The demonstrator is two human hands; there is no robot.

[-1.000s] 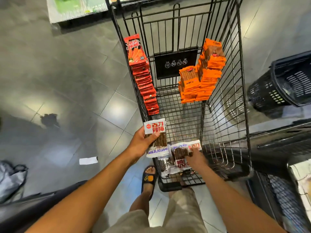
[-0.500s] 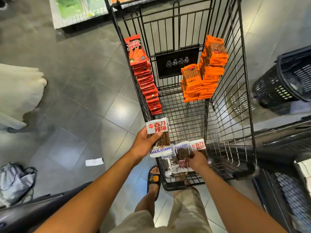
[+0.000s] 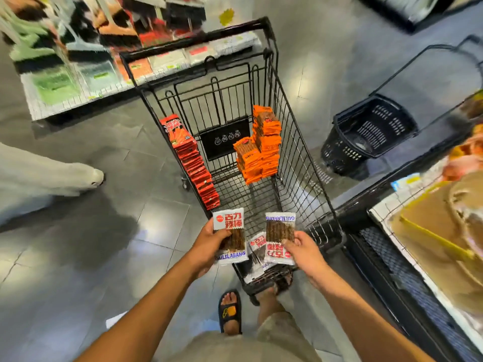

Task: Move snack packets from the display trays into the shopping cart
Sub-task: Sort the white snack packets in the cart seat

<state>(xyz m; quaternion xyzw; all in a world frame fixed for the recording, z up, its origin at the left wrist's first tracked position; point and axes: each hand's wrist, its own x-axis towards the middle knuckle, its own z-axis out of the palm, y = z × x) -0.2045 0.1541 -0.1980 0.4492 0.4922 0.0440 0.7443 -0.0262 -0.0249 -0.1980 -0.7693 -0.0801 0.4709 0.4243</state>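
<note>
A black wire shopping cart stands in front of me. My left hand grips a white snack packet upright at the cart's near left corner. My right hand pinches a second white packet, turned upside down, above the cart's near end. More white packets lie in the cart below, between my hands. A row of red packets leans along the cart's left wall. Orange packets are stacked at its far right.
A display tray with snacks runs along the right edge. A black plastic basket sits on the floor beyond it. Low shelves of goods stand at the far left. Another person's pale garment shows at the left. My sandalled foot is under the cart.
My right hand has lifted a white packet up out of the pile at the cart's near end. The head view has swung upward, bringing the shelves and the tray into sight.
</note>
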